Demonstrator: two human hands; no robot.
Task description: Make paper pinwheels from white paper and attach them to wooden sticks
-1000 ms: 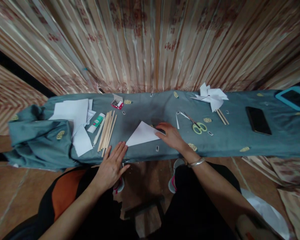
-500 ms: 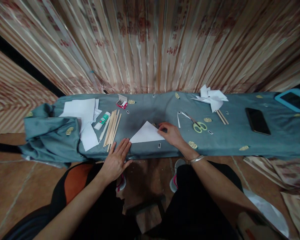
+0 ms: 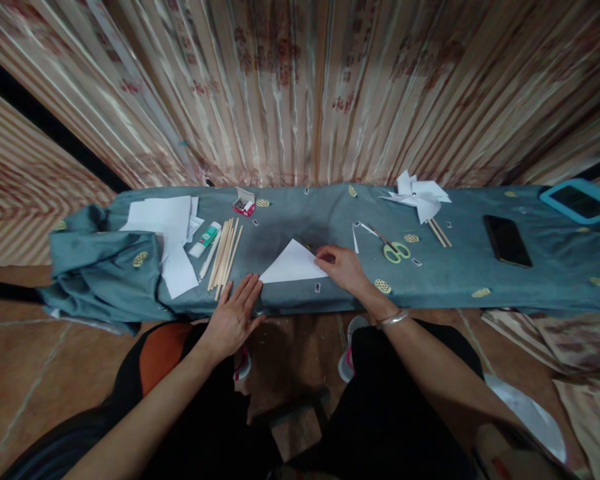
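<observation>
A white sheet of paper (image 3: 294,264), folded into a triangle, lies on the cloth in front of me with its peak pointing away. My left hand (image 3: 233,317) rests flat at the triangle's left corner, fingers stretched out and fingertips touching the paper. At the right corner, my right hand (image 3: 343,268) pinches the paper between thumb and fingers, hiding that corner. Several wooden sticks (image 3: 225,257) lie just beyond my left fingertips. Green-handled scissors (image 3: 396,252) lie to the right of my right hand, with thin paper strips (image 3: 355,239) near their blades.
A blue-grey cloth (image 3: 290,207) covers the narrow table. On the left are loose paper sheets (image 3: 157,219), a glue tube (image 3: 205,240) and an opened small red box (image 3: 244,205). To the right lie a paper pinwheel (image 3: 420,195), a phone (image 3: 507,241) and a blue-framed tablet (image 3: 580,201).
The camera view has shifted slightly. Both hands keep their places on the folded paper, and nothing on the table has visibly moved.
</observation>
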